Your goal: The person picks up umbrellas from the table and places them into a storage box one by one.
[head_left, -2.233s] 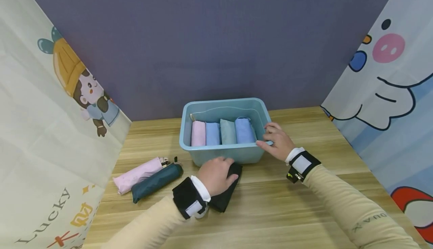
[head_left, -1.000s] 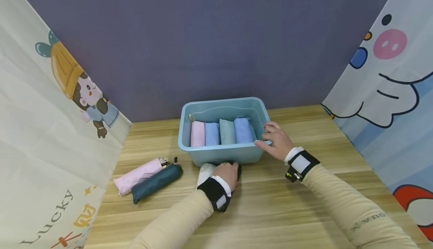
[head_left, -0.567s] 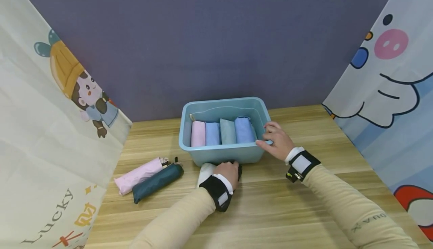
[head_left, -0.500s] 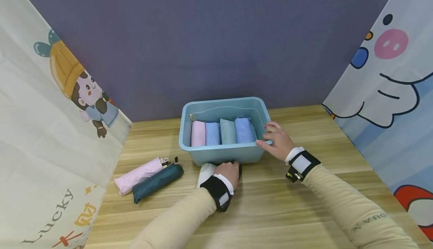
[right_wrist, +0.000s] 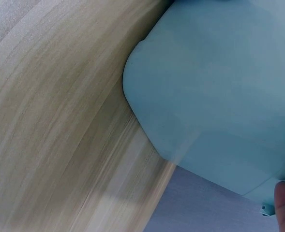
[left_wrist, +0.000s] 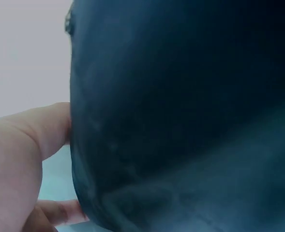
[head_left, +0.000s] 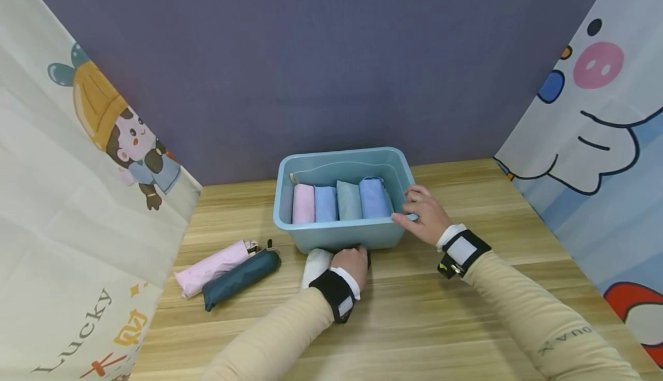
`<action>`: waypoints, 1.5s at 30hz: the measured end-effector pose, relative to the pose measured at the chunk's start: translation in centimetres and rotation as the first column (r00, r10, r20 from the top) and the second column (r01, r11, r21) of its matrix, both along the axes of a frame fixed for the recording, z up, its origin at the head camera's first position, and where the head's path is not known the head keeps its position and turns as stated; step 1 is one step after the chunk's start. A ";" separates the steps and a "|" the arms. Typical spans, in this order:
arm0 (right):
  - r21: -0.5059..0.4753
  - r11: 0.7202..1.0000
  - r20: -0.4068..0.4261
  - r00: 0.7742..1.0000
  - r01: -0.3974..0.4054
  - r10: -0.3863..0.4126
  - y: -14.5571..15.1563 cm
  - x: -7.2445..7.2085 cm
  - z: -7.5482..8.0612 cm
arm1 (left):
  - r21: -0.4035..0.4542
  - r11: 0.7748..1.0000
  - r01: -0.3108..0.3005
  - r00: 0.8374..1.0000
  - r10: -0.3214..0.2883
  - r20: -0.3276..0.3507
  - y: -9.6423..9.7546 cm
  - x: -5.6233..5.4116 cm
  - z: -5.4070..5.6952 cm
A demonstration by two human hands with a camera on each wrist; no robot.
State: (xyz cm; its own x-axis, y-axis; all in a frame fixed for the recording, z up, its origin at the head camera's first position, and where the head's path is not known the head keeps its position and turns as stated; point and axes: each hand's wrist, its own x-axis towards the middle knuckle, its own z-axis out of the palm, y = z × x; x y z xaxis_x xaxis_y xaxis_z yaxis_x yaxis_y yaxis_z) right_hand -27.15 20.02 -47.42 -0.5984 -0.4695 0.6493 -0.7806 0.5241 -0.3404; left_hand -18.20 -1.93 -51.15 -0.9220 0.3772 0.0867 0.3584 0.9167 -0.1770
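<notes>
My left hand (head_left: 351, 265) is in front of the light blue plastic bin (head_left: 342, 236), its fingers close to the front wall. It grips a black folded umbrella (head_left: 369, 259), mostly hidden under the hand. Up close in the left wrist view, the dark umbrella (left_wrist: 181, 116) fills the picture, with thumb and a finger against its edge. A pale folded item (head_left: 315, 265), perhaps another umbrella, lies just left of that hand. My right hand (head_left: 426, 218) holds the bin's front right corner by the rim. In the right wrist view, one fingertip (right_wrist: 283, 195) shows beside the bin wall (right_wrist: 205, 96).
Inside the bin stand a pink roll (head_left: 303, 204), a blue roll (head_left: 326, 204), a grey-green one (head_left: 349, 201) and another blue one (head_left: 374, 198). A pink folded umbrella (head_left: 214, 267) and a dark green one (head_left: 242, 277) lie left on the wooden table (head_left: 430, 323).
My left hand has shifted right and turned over the black umbrella, uncovering the pale item beside it. Over the last second it barely moves. The right hand stays on the bin rim.
</notes>
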 end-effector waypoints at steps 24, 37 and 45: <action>0.002 1.000 0.014 1.000 -0.008 0.008 -0.2 0.1 0.2 | 0.071 0.997 0.026 0.999 -0.028 0.040 -0.3 0.5 1.6; 0.007 1.000 0.012 1.000 0.005 -0.005 -0.1 0.2 0.3 | 0.201 0.976 0.082 0.992 -0.099 0.074 -0.3 1.4 4.9; 0.014 1.000 0.010 1.000 0.007 -0.007 0.1 0.2 0.1 | 0.244 0.955 0.172 0.984 -0.180 0.014 -0.3 2.4 8.0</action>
